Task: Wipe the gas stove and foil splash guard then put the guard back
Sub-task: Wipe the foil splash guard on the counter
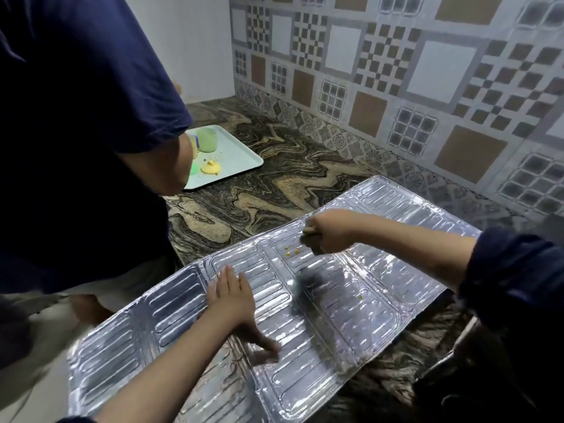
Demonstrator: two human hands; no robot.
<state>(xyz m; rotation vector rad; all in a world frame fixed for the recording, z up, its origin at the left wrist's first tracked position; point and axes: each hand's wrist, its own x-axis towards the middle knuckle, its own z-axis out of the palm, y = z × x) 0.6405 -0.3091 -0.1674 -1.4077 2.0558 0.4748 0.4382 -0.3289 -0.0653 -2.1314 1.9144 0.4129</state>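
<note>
Left hand: the left hand (232,296) lies flat on the foil splash guard (171,303), fingers straight and together, thumb (262,341) spread out toward the person, pressing the sheet down.
Right hand: the right hand (328,232) is clenched around a dark cloth (308,236), which pokes out at the finger side of the fist and touches the foil.
Foil splash guard: it lies unfolded and nearly flat under both hands, spread across the table (274,184), its ribbed panels catching the light; the end on the far side of the left hand juts past the table's edge over the floor.
Crumbs: a few yellow specks (291,251) sit on the foil just beside the cloth, between the two hands (one more speck (360,297) lies on the person's side of the right forearm).
Tray: a pale tray (241,154) rests on the table well beyond the left hand, holding a green cup (207,140) and a small yellow piece (210,167).
Second person: someone in a dark blue shirt (85,123) stands beyond the left hand, their arm partly covering the tray.
Wall: patterned tiles (396,71) rise behind the table, past the right hand.
</note>
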